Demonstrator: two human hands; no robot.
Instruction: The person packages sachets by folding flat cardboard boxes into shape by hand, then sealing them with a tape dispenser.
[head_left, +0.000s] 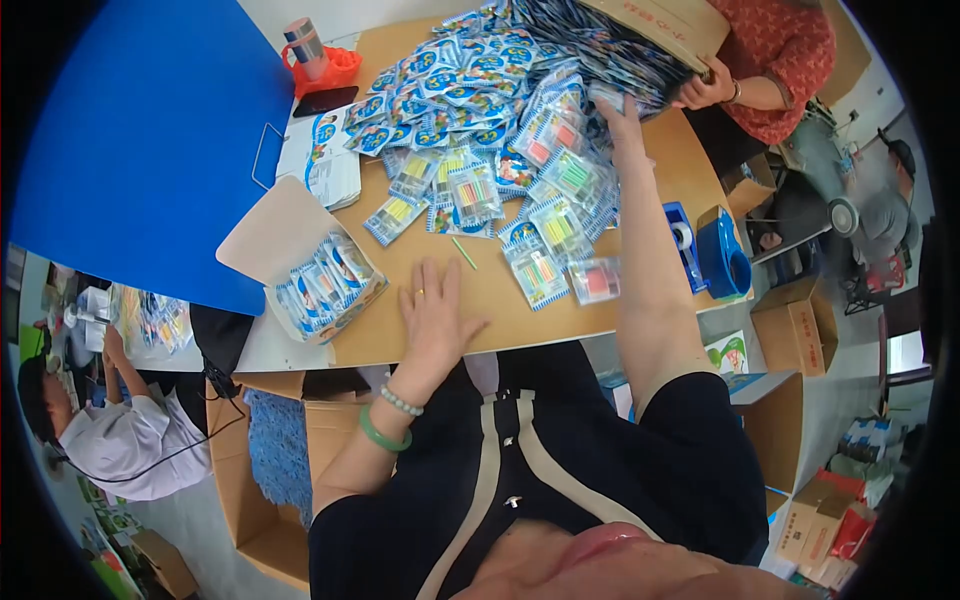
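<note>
My left hand [435,310] lies flat on the table's near edge, palm down, fingers spread, holding nothing. Just beyond it rests a thin green stick [464,252]. My right hand [622,118] reaches far across into the packet pile, thumb and finger apart against a clear packet; its fingertips are partly hidden. Blue-and-white sachets [440,85] are heaped at the far side. Nearer lie clear packets with coloured sticks, among them a yellow-green one [560,228] and a red one [596,280]. Left of my left hand, an open-lidded carton [362,298] holds several upright sachets.
Opposite, a person's hand [708,85] holds a tilted cardboard box [660,30] over the pile. A blue tape dispenser [724,255] stands at the right edge. A metal cup [305,48] sits in a red bag at the far left, near a blue panel [150,150]. Cardboard boxes flank me.
</note>
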